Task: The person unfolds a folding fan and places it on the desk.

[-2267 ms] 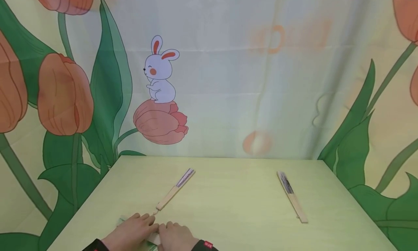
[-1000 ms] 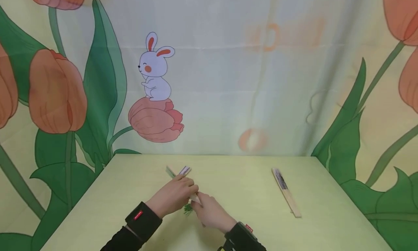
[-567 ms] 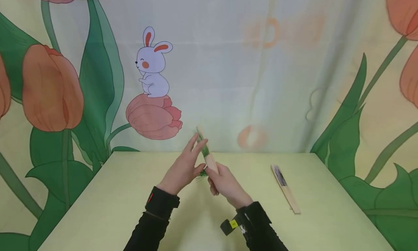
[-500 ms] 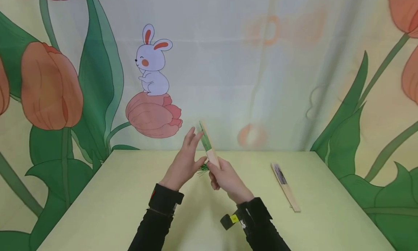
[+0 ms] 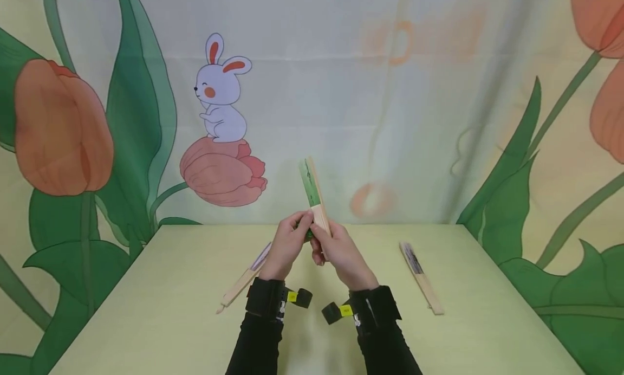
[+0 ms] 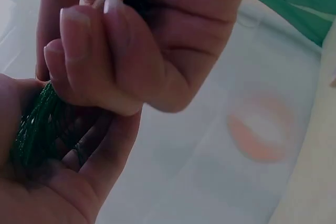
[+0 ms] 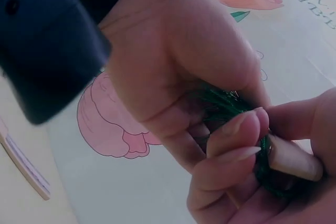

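Observation:
A folded fan (image 5: 310, 188) with a green leaf and pale wooden sticks stands nearly upright above the table's far edge, tilted a little left. My right hand (image 5: 347, 254) grips its lower wooden end, thumb along the near side. From that end hangs a green tassel (image 6: 37, 124), which lies within the curled fingers and palm of my left hand (image 5: 285, 244). The left thumb and fingers meet the right fingertips beside the fan's base. In the right wrist view, the rounded wooden end (image 7: 294, 159) shows between the right fingers, with green cord next to it.
Two more folded fans lie on the pale yellow table (image 5: 185, 304): a purple-white one (image 5: 244, 277) at the left, partly behind my left wrist, and a dark-patterned one (image 5: 421, 277) at the right. A printed curtain (image 5: 317, 93) hangs behind the table.
Both hands have lifted the green fan from the table's front left to the middle and raised it upright. My left fingers have come down from beside its leaf to the tassel.

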Motion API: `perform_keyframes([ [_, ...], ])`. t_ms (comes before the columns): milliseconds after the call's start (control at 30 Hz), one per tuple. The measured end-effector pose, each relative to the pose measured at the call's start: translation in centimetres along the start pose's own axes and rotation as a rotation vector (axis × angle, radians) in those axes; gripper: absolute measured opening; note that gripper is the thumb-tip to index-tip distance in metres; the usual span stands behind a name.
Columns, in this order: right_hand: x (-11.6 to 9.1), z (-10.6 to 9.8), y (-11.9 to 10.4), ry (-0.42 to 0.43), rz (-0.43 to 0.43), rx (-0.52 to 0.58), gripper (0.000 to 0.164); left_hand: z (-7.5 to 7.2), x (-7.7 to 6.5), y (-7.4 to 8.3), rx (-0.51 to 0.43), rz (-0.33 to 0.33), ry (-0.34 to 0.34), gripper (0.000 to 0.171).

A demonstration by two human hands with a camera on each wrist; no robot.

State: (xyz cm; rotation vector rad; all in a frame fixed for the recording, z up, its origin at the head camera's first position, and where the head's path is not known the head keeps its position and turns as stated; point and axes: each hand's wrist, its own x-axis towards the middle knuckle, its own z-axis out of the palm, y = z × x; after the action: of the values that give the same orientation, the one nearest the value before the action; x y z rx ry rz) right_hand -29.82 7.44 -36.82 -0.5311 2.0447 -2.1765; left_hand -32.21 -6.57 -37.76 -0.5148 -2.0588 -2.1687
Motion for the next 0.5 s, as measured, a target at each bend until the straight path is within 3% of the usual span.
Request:
perform_keyframes([
  [167,0.4,-0.7,0.6,-0.018,-0.041,0.029,0.033,0.6,0.8,-0.5,-0.09,-0.017,0.018,0.042],
  [333,0.7,-0.6,2.3,-0.06,-0.005,0.074,0.039,0.1,0.7,-1.5,-0.076,-0.055,0.045,0.036],
  [500,1.2,-1.0,2.8,-0.05,-0.004,0.074,0.039,0.3,1.0,-1.4,-0.049,-0.047,0.072,0.035],
])
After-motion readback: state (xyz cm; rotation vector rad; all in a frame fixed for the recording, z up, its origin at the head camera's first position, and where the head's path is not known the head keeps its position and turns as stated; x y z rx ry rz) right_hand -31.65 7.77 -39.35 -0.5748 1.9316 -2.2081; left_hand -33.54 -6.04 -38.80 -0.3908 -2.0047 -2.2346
